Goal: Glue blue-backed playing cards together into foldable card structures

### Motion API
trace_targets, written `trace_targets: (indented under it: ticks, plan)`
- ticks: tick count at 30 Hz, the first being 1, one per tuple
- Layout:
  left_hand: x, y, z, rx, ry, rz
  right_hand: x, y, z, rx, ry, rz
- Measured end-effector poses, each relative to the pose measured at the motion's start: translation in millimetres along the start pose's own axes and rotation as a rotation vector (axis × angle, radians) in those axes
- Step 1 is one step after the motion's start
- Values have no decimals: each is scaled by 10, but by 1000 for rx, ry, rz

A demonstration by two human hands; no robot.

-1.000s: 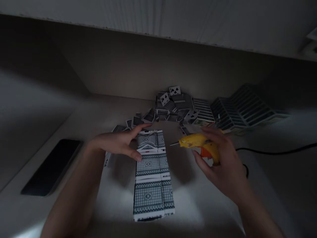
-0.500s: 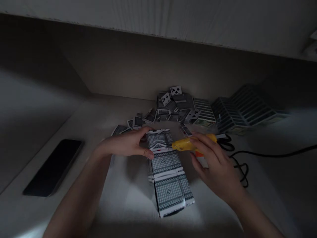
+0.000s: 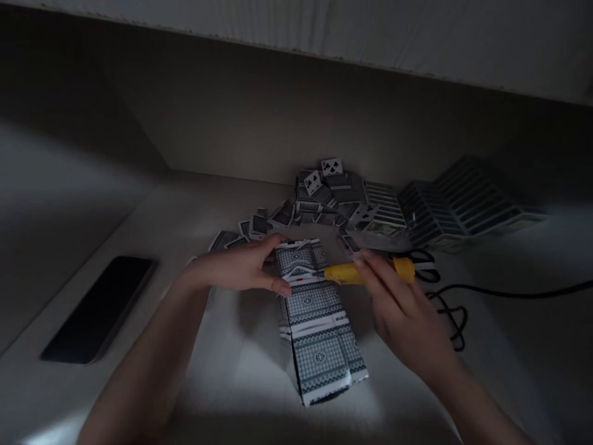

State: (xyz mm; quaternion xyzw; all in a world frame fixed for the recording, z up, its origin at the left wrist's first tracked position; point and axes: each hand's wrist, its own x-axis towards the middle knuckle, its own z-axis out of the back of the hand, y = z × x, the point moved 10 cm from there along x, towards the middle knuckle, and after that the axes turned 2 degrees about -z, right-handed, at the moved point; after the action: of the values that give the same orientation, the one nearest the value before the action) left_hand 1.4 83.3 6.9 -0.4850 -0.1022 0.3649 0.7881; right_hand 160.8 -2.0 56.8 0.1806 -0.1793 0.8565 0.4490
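Note:
A long block made of playing cards (image 3: 319, 355), patterned backs outward, lies lengthwise in front of me. My left hand (image 3: 259, 269) grips its far left end, thumb on the left edge and fingers around the far side. In my right hand (image 3: 393, 303) is a yellow hot glue gun (image 3: 345, 274), its white stick poking out at the back. The nozzle points left and meets a raised fold in the cards near the left thumb. Whether glue is coming out cannot be made out in the dim light.
Loose cards (image 3: 259, 224) and a heap of cards (image 3: 340, 185) lie at the back. Folded, ribbed card pieces (image 3: 467, 201) stand back right. A black cord (image 3: 509, 292) runs off right. A phone (image 3: 99, 309) lies left. A shelf board (image 3: 296, 28) overhangs above.
The glue gun has rolled in my right hand; its orange part no longer shows. The nozzle stays at the same fold. My left hand keeps its hold.

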Motion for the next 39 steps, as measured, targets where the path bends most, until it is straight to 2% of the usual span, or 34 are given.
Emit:
trace_targets:
  ticks: [5,13,21,27,32,39]
  plan:
    - [6,39,-25,-47,30,46,15,34,10,-84,-15,29]
    - [31,68,-60,-157,58,28,34,117,29,-172,-44,117]
    - [29,100,-47,-109,45,75,137,190,78,-200,-48,200]
    - [53,26,-49,-148,41,-25,275,231,93,-193,-55,295]
    - [56,74,-42,-100,36,-5,333,188,108,-104,-48,299]
    - [60,93,-49,-89,43,13,204,100,232,-108,-64,262]
